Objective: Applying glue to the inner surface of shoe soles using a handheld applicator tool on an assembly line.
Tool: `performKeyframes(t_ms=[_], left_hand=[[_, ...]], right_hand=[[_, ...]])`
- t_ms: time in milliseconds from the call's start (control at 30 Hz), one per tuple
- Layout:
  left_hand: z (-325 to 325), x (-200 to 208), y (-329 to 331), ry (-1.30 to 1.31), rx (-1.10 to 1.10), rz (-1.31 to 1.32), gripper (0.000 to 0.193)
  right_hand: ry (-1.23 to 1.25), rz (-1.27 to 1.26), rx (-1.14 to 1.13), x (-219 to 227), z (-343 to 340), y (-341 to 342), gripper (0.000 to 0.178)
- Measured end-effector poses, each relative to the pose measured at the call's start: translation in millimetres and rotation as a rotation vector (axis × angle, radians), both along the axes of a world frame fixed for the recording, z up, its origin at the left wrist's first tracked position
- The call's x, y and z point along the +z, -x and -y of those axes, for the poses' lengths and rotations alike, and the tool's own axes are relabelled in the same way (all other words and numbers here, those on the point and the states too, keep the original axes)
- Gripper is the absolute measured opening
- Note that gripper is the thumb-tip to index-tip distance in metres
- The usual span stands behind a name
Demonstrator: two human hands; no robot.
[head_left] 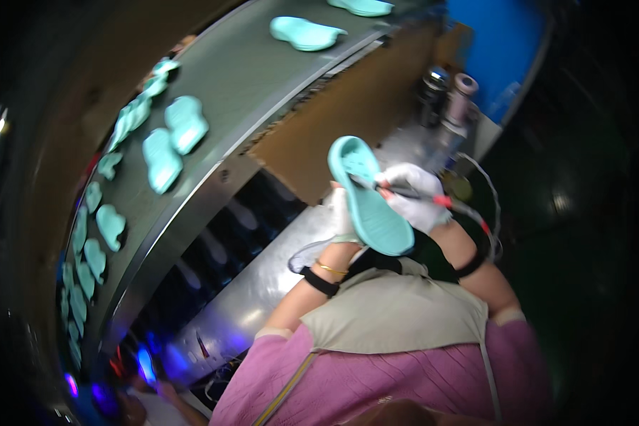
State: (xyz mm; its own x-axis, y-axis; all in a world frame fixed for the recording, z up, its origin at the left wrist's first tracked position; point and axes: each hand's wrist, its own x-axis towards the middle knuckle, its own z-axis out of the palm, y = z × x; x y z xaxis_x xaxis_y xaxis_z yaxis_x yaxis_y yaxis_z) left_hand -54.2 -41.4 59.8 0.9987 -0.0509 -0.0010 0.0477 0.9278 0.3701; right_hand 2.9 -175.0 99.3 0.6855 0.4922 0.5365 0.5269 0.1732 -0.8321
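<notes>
In the head view, a turquoise clog [381, 224] was held above the near edge of the workspace, in front of the person's pale apron [397, 312], slanting from far left to near right. The left hand [343, 216], in a white glove with bare fingertips, was curled around the clog's left side, gripping it. The right hand [419, 195], also in a white glove, was closed around a slim, pen-like tool [405, 191] that pointed left toward the clog's opening; blur hid whether its tip touched. A cable [498, 202] ran on the right side of that hand.

On the far left curved a green conveyor belt [241, 78]. Two clogs [175, 145] lay side by side on it, another clog [305, 33] lay farther off, and a row of clogs [85, 270] lined its left edge. A brown cardboard sheet [312, 160] stood between the belt and the hands, with a metal bench [241, 302] nearer on the left. To the far right, a dark flask [433, 96] stood just beside a pink bottle [460, 103], near a blue panel [497, 50]. At the near left, a co-worker's hand [167, 390] showed beside a blue-lit object [147, 366], too blurred to identify.
</notes>
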Motion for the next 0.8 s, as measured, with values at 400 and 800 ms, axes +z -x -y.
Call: performKeyframes(t_ms=[400, 800], left_hand=[[-6, -14, 0, -0.071, 0.168, -0.089, 0.080], [-17, 3, -4, 0.005, 0.137, -0.015, 0.076]], right_hand=[[0.050, -0.105, 0.195, -2, 13, 34, 0.012], [0.147, -0.550, 0.094, 1, 22, 30, 0.011]])
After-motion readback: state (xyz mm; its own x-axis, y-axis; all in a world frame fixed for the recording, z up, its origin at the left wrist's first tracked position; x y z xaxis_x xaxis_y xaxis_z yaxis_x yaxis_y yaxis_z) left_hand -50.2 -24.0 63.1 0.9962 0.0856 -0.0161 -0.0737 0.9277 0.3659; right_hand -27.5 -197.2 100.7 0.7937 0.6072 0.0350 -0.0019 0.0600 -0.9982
